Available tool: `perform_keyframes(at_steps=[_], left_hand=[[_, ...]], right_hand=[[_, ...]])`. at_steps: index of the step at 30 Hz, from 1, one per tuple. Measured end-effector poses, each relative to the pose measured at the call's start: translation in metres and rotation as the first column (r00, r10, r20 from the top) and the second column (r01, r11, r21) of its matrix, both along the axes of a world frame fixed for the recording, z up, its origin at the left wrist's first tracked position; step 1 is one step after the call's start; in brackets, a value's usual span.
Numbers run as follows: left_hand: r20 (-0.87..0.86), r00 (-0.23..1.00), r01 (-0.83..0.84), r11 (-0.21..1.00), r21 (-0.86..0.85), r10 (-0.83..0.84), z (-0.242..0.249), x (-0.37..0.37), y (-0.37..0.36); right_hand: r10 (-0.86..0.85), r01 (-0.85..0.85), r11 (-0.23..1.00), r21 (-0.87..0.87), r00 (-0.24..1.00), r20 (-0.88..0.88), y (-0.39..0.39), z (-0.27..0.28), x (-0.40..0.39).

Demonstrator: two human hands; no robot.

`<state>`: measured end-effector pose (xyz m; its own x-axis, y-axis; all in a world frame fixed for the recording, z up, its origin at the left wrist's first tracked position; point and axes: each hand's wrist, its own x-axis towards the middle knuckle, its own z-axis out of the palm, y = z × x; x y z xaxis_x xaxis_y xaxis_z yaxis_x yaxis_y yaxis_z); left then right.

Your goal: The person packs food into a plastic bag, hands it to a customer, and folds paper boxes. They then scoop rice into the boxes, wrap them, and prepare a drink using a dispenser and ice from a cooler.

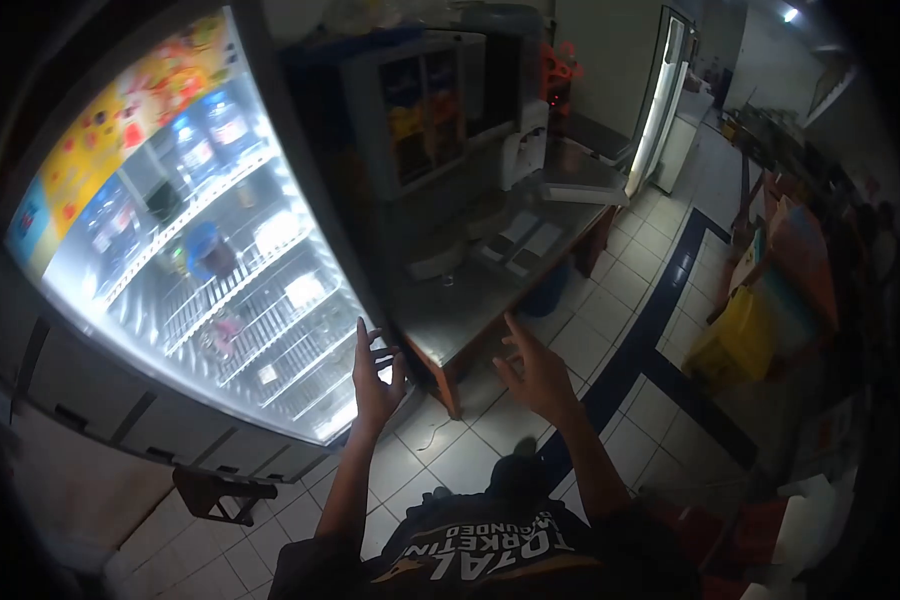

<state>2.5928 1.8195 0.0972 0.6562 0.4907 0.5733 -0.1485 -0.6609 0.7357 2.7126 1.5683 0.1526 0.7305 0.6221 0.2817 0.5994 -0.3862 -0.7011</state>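
My left hand (377, 378) is raised before the lower right edge of a lit display fridge (300, 195), its fingers apart and nothing in them. Bottles (210, 135) stand on the fridge's upper shelf, and a blue container (205, 250) sits on the shelf below. Over the tiled floor, just beyond the near corner of a metal-topped table (450, 325), hangs my right hand (535, 372). Its fingers are spread and hold nothing. Both hands face each other with a gap between them.
Papers (523, 243) lie on the table, with a small glass-fronted cabinet (420, 115) behind. A dark stool (220, 495) stands below the fridge. To the right are a yellow container (735, 340) and an orange-brown bench (805, 250). Dark tile stripes (660, 310) cross the white floor.
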Motion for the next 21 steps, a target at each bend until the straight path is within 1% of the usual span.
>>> perform_keyframes(at_steps=[2,3,5,6,7,8,9,10,11,13,14,15,16,18,19,20,21], left_hand=[[-0.011,1.000,0.007,1.000,0.026,-0.006,-0.009,0.040,-0.001],[0.044,0.999,-0.033,0.999,0.029,0.032,-0.016,0.062,-0.004],[0.042,0.998,-0.049,0.995,0.083,0.046,-0.028,0.103,-0.006],[0.059,0.995,-0.087,0.989,0.121,0.080,-0.029,0.124,-0.001],[0.133,0.981,-0.185,0.908,0.377,0.145,-0.026,0.145,0.005],[0.079,0.985,-0.171,0.949,0.264,0.155,-0.026,0.168,0.008],[0.133,0.973,-0.220,0.926,0.306,0.187,-0.013,0.190,0.013],[0.182,0.960,-0.264,0.901,0.345,0.212,0.003,0.213,0.021],[0.234,0.945,-0.302,0.880,0.366,0.227,0.031,0.232,0.027],[0.344,0.906,-0.380,0.830,0.408,0.245,0.113,0.261,0.040],[0.418,0.863,-0.465,0.768,0.440,0.284,0.149,0.275,0.049],[0.495,0.811,-0.551,0.695,0.462,0.313,0.185,0.289,0.062],[0.521,0.781,-0.596,0.660,0.458,0.344,0.223,0.297,0.075],[0.556,0.708,-0.694,0.571,0.438,0.434,0.283,0.312,0.108],[0.575,0.656,-0.750,0.513,0.418,0.489,0.310,0.319,0.127],[0.571,0.622,-0.780,0.488,0.393,0.536,0.332,0.326,0.147],[0.564,0.589,-0.807,0.463,0.367,0.579,0.351,0.332,0.166]], right_hand=[[0.006,-0.006,1.000,0.004,1.000,0.028,-0.003,-0.014,0.047],[0.015,-0.015,1.000,0.007,0.999,0.043,-0.006,-0.022,0.072],[0.012,-0.012,1.000,-0.006,0.991,0.132,-0.020,-0.039,0.127],[0.036,-0.037,0.999,0.001,0.980,0.194,-0.017,-0.042,0.158],[0.052,-0.057,0.998,0.028,0.987,0.154,-0.013,-0.040,0.188],[0.072,-0.079,0.996,0.049,0.990,0.120,-0.011,-0.031,0.217],[0.090,-0.094,0.994,0.062,0.993,0.073,-0.008,-0.016,0.240],[0.117,-0.135,0.986,0.100,0.979,0.166,0.003,0.004,0.268],[0.133,-0.171,0.976,0.137,0.958,0.253,0.019,0.032,0.295],[0.140,-0.261,0.934,0.245,0.895,0.424,0.060,0.106,0.340],[0.134,-0.315,0.898,0.306,0.860,0.493,0.085,0.146,0.354],[0.093,-0.371,0.841,0.394,0.816,0.570,0.112,0.182,0.371],[0.042,-0.434,0.766,0.474,0.769,0.638,0.141,0.217,0.383],[-0.003,-0.569,0.684,0.456,0.623,0.782,0.191,0.281,0.387],[0.025,-0.601,0.685,0.412,0.584,0.812,0.216,0.305,0.385],[0.047,-0.623,0.689,0.371,0.549,0.834,0.238,0.324,0.381],[0.017,-0.629,0.696,0.344,0.495,0.869,0.262,0.339,0.377]])
